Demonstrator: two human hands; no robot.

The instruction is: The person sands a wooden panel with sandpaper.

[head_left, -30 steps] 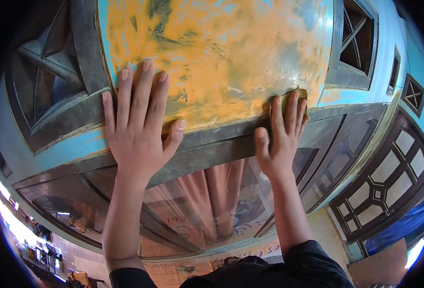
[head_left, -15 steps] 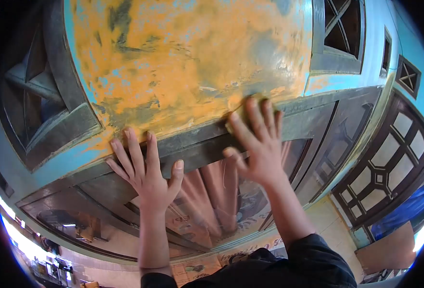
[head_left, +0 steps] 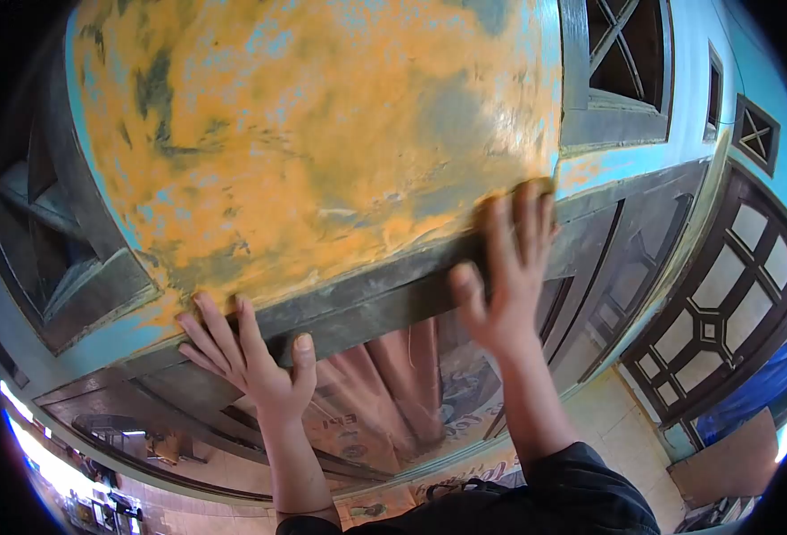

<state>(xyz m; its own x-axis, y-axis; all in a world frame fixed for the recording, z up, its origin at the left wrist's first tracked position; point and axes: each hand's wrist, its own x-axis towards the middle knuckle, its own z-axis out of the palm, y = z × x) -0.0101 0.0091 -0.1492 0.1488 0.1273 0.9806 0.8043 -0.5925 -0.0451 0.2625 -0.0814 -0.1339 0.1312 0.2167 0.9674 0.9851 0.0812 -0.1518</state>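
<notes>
My left hand [head_left: 251, 357] rests with spread fingers on the dark wooden frame [head_left: 358, 312], its fingertips at the lower edge of the patchy orange wall panel [head_left: 322, 134]. Further right, my right hand [head_left: 509, 276] presses against the same frame near the panel's lower right corner. Under its fingers is a dark, thin pad [head_left: 545, 187], of which only an edge shows; the fingers are somewhat blurred. Streaks of grey and light blue show through the orange surface. Below the frame, glass reflects pinkish folds.
Lattice openings flank the panel, one at the left [head_left: 45, 232] and one at the upper right [head_left: 627, 49]. A dark door with pale panes [head_left: 723, 276] stands at the right, beside blue cloth [head_left: 759, 392] and a brown board [head_left: 728, 459]. Tiled floor [head_left: 621, 419] lies below.
My right hand has moved right along the frame with the pad. My left hand appears lower and slightly further left, and the view has shifted, with the panel lower in it.
</notes>
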